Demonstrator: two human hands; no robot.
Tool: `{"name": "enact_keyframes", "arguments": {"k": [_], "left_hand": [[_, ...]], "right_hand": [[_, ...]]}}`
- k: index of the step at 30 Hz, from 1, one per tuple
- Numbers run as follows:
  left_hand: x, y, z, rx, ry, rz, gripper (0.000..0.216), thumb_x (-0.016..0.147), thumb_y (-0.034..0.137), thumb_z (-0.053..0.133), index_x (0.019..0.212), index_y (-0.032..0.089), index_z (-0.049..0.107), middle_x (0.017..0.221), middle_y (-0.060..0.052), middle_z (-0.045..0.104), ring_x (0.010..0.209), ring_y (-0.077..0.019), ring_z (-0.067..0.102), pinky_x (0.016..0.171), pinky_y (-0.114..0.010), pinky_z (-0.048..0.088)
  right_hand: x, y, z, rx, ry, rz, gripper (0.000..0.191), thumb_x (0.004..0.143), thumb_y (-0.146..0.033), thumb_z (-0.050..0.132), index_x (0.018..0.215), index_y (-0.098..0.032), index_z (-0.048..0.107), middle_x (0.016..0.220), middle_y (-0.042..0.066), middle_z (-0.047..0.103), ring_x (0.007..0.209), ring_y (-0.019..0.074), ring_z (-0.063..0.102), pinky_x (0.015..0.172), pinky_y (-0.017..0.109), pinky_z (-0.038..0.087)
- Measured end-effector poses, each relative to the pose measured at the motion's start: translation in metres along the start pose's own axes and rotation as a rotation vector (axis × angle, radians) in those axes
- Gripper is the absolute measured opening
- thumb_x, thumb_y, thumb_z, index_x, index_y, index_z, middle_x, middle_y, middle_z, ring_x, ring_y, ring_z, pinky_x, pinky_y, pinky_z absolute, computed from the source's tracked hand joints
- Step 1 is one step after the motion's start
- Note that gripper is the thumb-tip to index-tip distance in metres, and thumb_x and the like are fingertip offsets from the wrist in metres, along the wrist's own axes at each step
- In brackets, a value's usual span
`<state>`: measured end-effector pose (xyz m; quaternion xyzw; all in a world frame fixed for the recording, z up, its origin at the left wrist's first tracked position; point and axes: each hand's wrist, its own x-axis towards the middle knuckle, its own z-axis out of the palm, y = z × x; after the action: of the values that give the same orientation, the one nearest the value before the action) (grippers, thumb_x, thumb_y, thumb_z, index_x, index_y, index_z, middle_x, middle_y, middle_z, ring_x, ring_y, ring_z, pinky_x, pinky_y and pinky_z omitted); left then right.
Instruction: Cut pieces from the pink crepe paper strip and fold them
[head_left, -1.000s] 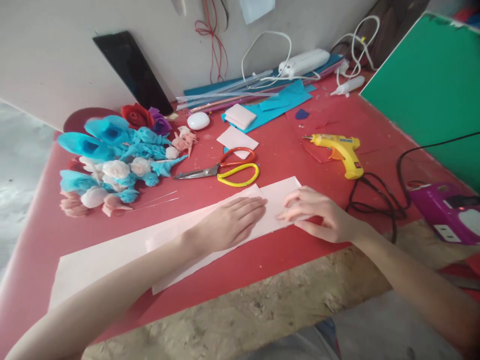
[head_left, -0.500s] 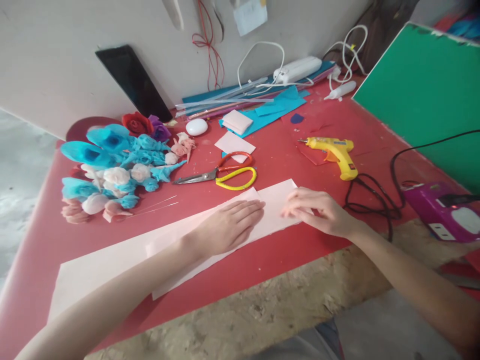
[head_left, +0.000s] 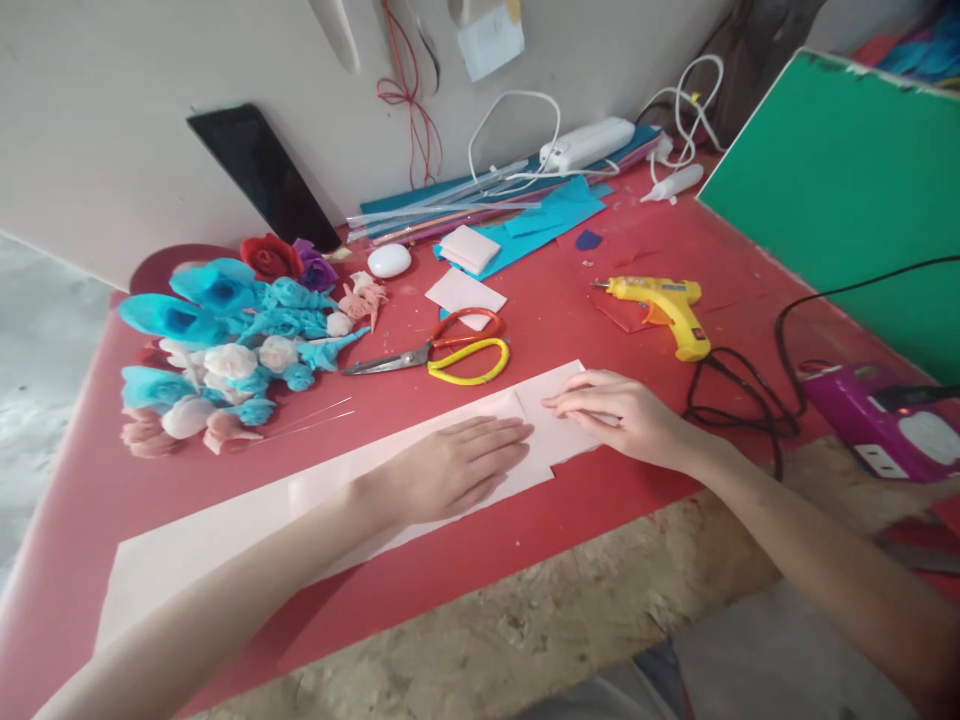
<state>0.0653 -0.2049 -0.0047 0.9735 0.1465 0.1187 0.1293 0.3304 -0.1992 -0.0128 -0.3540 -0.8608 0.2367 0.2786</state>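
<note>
The pale paper [head_left: 202, 540] lies in overlapping layers along the near side of the red surface [head_left: 450, 560]. Press the layers flat with the left hand [head_left: 457, 470], its fingers extended and grasping nothing. The right hand [head_left: 630, 410] curls its fingers at the paper's right end; whether they pinch it cannot be told. Align edges without dragging. Just beyond, scissors [head_left: 427, 351] limit travel; bare surface extends toward the glue gun [head_left: 667, 297].

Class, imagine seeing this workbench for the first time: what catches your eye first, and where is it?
Probably the heap of blue, white, pink and red craft flowers on the table's left side. Next, the yellow glue gun beyond the right hand, and the large green board at upper right.
</note>
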Motion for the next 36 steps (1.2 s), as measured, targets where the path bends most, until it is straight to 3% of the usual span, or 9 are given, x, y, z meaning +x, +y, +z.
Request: {"name": "enact_keyframes", "arguments": {"k": [4,8,12,15,17,21,23,30,36], "left_hand": [[0.000,0.000,0.003,-0.008,-0.006,0.033,0.038,0.092,0.007,0.031,0.126,0.008,0.046,0.132,-0.013,0.052,0.126,-0.0200,0.045,0.105,-0.036,0.042],[-0.001,-0.003,0.006,0.022,-0.022,0.031,0.039,0.092,0.011,0.033,0.130,0.009,0.044,0.133,-0.011,0.052,0.127,-0.0184,0.043,0.107,-0.035,0.038],[0.000,-0.007,0.000,0.082,-0.117,-0.081,0.044,0.094,0.028,0.037,0.133,0.009,0.041,0.142,-0.010,0.041,0.133,-0.0219,0.035,0.112,-0.040,0.028],[0.003,-0.012,-0.006,0.135,-0.172,-0.222,0.062,0.088,0.048,0.043,0.135,0.007,0.038,0.144,-0.014,0.036,0.135,-0.0277,0.029,0.113,-0.045,0.020],[0.005,-0.013,-0.008,0.160,-0.167,-0.264,0.070,0.085,0.052,0.046,0.137,0.007,0.035,0.146,-0.015,0.033,0.137,-0.0289,0.025,0.114,-0.046,0.014],[0.009,-0.013,-0.007,0.111,-0.189,-0.072,0.054,0.091,0.035,0.037,0.140,0.013,0.031,0.148,-0.009,0.030,0.139,-0.0213,0.021,0.116,-0.041,0.006],[0.011,-0.014,-0.005,0.079,-0.213,-0.031,0.052,0.092,0.034,0.034,0.139,0.012,0.032,0.147,-0.009,0.031,0.139,-0.0192,0.022,0.116,-0.039,0.005],[0.016,-0.019,-0.012,0.175,-0.242,-0.198,0.084,0.082,0.062,0.044,0.139,0.002,0.029,0.148,-0.018,0.024,0.139,-0.0279,0.020,0.115,-0.042,0.009],[0.017,-0.012,-0.010,0.101,-0.203,-0.008,0.055,0.095,0.038,0.031,0.140,0.007,0.029,0.147,-0.013,0.030,0.139,-0.0209,0.021,0.115,-0.038,0.014]], "right_hand": [[-0.002,-0.007,0.000,0.016,-0.004,-0.103,0.020,0.084,-0.010,0.048,0.091,-0.018,0.065,0.093,0.007,0.068,0.090,0.0160,0.059,0.078,0.031,0.047],[-0.004,-0.016,0.002,0.128,-0.100,-0.192,0.021,0.080,-0.008,0.050,0.088,-0.018,0.066,0.087,0.006,0.068,0.083,0.0150,0.057,0.073,0.029,0.046],[-0.004,-0.019,0.005,0.171,-0.147,-0.161,0.021,0.080,-0.007,0.050,0.088,-0.017,0.067,0.084,0.006,0.066,0.079,0.0141,0.057,0.071,0.027,0.045],[-0.003,-0.018,0.004,0.184,-0.155,-0.145,0.021,0.080,-0.007,0.050,0.087,-0.016,0.067,0.083,0.007,0.065,0.078,0.0136,0.056,0.070,0.026,0.045],[-0.003,-0.018,0.004,0.183,-0.159,-0.139,0.021,0.080,-0.008,0.050,0.088,-0.016,0.067,0.084,0.007,0.064,0.078,0.0137,0.056,0.070,0.026,0.045],[-0.003,-0.018,0.003,0.174,-0.151,-0.138,0.022,0.080,-0.009,0.050,0.089,-0.016,0.068,0.084,0.008,0.063,0.078,0.0142,0.056,0.071,0.027,0.046],[-0.003,-0.018,0.003,0.171,-0.152,-0.143,0.022,0.080,-0.009,0.049,0.088,-0.016,0.069,0.082,0.008,0.062,0.077,0.0141,0.056,0.071,0.027,0.046],[-0.003,-0.018,0.002,0.166,-0.166,-0.136,0.023,0.081,-0.011,0.049,0.091,-0.016,0.069,0.082,0.008,0.062,0.078,0.0146,0.056,0.070,0.027,0.046],[-0.003,-0.018,0.000,0.147,-0.162,-0.144,0.024,0.080,-0.010,0.049,0.092,-0.016,0.069,0.086,0.009,0.062,0.080,0.0142,0.058,0.072,0.027,0.048]]}}
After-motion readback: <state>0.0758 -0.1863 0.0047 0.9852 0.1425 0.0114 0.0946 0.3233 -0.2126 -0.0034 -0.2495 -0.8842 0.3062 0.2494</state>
